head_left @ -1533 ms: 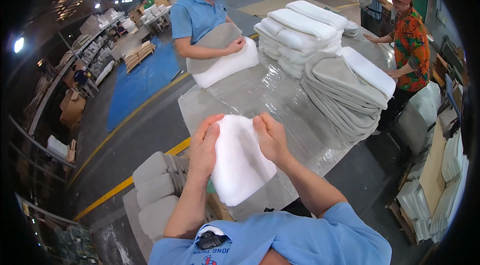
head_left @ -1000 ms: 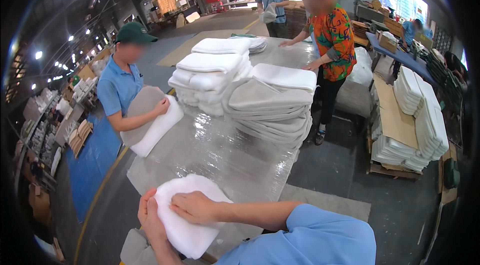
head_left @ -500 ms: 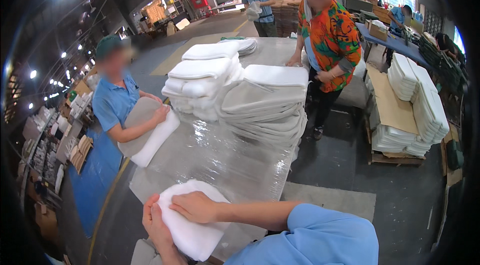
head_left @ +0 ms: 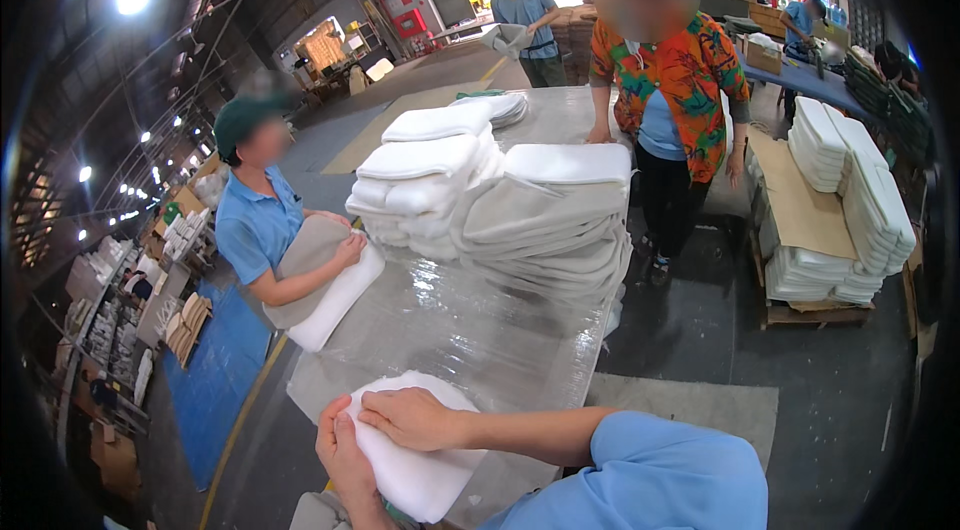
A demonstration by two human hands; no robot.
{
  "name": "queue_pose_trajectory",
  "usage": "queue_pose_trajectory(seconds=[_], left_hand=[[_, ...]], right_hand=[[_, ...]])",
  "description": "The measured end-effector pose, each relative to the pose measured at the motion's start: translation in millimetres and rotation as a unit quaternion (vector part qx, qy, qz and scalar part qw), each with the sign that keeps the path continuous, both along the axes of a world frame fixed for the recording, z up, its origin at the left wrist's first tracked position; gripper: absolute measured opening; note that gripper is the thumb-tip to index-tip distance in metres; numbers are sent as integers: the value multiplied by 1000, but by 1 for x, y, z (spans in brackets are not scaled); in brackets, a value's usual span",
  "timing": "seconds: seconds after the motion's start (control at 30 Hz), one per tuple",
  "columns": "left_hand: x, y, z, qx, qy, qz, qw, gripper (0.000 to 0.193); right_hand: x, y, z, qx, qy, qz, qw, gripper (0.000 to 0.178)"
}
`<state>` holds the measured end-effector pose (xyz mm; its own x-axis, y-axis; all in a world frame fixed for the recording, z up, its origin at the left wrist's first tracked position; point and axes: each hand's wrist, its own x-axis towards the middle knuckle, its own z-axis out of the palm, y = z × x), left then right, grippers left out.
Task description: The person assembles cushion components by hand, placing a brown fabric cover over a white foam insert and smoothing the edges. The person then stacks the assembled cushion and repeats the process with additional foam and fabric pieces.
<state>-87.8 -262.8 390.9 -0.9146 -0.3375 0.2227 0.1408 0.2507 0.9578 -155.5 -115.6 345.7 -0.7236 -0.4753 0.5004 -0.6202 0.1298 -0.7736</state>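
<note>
A soft white padded piece of fabric (head_left: 425,478), rounded at its far end, is held at the near end of the table. My left hand (head_left: 346,450) grips its left edge, thumb pointing up and fingers curled behind it. My right hand (head_left: 412,417) lies across the top, its fingers bent and closed on the fabric close to my left thumb. Part of the left hand's fingers is hidden behind the piece. Beyond my hands stand a stack of folded white pads (head_left: 420,158) and a pile of grey-and-white pads (head_left: 545,215).
The table (head_left: 470,330) has a shiny plastic cover. At its left side a person in a green cap (head_left: 255,230) holds a grey-and-white pad (head_left: 325,280). A person in an orange patterned shirt (head_left: 690,80) stands at the far right. A loaded pallet (head_left: 815,315) sits on the floor at right.
The whole view has shifted, so things appear farther right and lower. My hands keep hold of the white piece. The person in orange has turned toward the table and lowered an arm.
</note>
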Motion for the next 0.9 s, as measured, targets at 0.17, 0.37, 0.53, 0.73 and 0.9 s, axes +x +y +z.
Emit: queue_pose_trajectory(seconds=[0.17,0.37,0.53,0.73,0.9], left_hand=[[13,-9,-5,-3,-11,16,1000,30],[15,-15,-9,18,-9,29,999,30],[19,-7,-7,-24,8,25,999,29],[23,-7,-5,-5,3,36,999,29],[27,-27,-9,0,3,44,999,30]], right_hand=[[12,10,-43,48,-4,77,996,27],[10,38,-81,27,-81,74,994,22],[15,0,-12,-110,-60,29,992,21],[16,11,-44,-19,-37,134,990,19],[17,36,-71,77,-138,156,975,24]])
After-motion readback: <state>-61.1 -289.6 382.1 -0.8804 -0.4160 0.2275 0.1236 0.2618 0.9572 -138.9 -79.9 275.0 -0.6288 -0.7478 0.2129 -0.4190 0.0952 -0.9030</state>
